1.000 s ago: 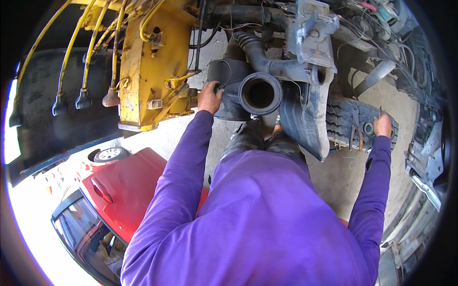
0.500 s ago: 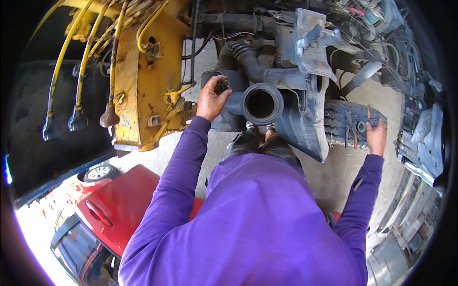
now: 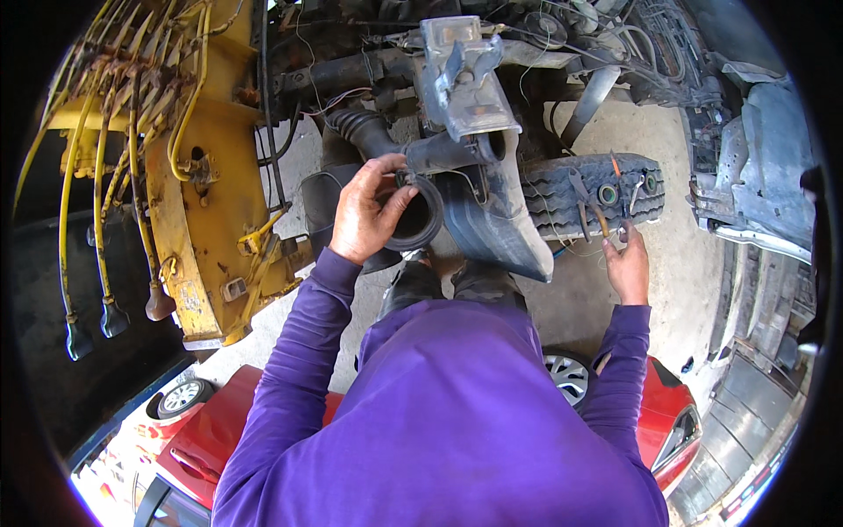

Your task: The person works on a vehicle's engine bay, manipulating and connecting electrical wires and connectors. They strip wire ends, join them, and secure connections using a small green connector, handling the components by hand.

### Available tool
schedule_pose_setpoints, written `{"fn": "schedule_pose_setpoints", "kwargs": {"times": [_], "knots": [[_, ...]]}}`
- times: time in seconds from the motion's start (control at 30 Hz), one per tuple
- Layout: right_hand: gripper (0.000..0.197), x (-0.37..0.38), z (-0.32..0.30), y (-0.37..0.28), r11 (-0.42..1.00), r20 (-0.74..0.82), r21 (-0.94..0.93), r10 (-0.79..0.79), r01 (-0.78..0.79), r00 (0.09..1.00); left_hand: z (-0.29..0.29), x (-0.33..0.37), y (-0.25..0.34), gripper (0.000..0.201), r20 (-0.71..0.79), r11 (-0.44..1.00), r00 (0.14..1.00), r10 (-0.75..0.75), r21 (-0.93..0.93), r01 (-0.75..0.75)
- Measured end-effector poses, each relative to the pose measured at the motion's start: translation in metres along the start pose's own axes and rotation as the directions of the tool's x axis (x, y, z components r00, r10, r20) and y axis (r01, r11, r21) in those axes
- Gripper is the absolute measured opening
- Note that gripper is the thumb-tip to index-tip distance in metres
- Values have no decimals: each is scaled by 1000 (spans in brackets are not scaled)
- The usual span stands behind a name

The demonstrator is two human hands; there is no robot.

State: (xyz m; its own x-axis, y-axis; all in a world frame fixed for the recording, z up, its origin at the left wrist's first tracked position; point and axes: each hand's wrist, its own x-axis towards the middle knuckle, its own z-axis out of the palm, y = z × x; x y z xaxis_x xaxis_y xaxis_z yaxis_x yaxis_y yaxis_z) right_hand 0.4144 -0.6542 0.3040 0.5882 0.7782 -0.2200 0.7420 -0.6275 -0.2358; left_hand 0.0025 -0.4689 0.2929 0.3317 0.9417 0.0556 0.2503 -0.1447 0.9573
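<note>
My left hand is closed, thumb and fingers pinching a small dark piece too small to make out. It is held just above the rim of a black round pipe opening, partly hidden by the hand. Off to the right, my right hand reaches a treaded tire, its fingertips closed on a dark-handled tool. Beside that hand on the tire lie pliers, an orange-tipped tool and two round rolls, one a green-rimmed roll.
A rusty yellow machine housing with levers stands at the left. Ahead are a ribbed black hose, a grey lamp bracket and a black fender. Red cars are behind me at both sides.
The view has shifted to the right. My left hand has come over the pipe opening with the small piece. My right hand has moved across the tire to the dark-handled tool.
</note>
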Motion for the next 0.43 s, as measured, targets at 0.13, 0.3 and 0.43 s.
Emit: {"fn": "schedule_pose_setpoints", "kwargs": {"times": [0.13,0.3,0.43], "knots": [[58,12,-2,14,996,10,79,-38,37,999,22,26,13,35,43,947,970,238,211,-242],[57,44,-5,34,973,-4,189,-136,134,991,59,92,41,37,-143,969,990,8,247,28],[58,81,-9,45,958,-26,207,-197,198,980,55,139,30,45,-37,872,977,-212,444,206]]}}
